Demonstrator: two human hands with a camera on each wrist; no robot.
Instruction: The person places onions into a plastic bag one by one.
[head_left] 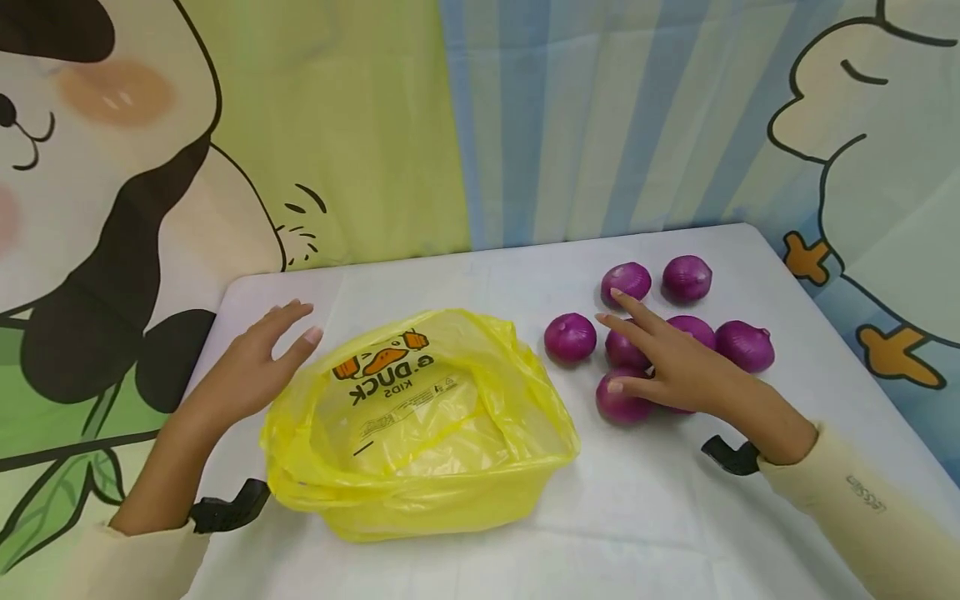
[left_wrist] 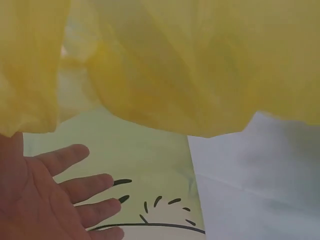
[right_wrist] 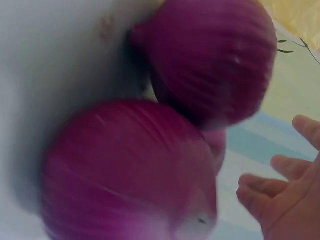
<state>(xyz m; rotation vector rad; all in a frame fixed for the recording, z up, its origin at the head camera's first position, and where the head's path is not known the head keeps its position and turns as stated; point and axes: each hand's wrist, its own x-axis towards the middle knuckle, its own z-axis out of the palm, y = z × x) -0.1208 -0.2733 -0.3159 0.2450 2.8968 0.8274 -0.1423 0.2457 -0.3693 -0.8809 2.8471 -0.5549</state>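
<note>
A yellow plastic bag [head_left: 450, 492] with a duck print stands on the table, its mouth spread wide. My left hand [head_left: 251, 367] is at the bag's left edge with fingers extended; in the left wrist view the bag's yellow film [left_wrist: 165, 75] hangs across the top, and the fingers hold nothing. Over a cluster of red onions on the right, my right hand [head_left: 675, 362] spreads its fingers. One onion [head_left: 624, 398] lies under the thumb, and another onion [head_left: 627, 346] is partly hidden beneath the fingers. The right wrist view has two onions [right_wrist: 130, 170] close up, beside the spread fingers.
A lone onion [head_left: 571, 338] sits between the bag and the right hand. Two onions [head_left: 687, 279] lie toward the back, and one onion [head_left: 745, 346] on the right. A white cloth covers the table [head_left: 600, 533]; a printed curtain [head_left: 360, 125] hangs behind it.
</note>
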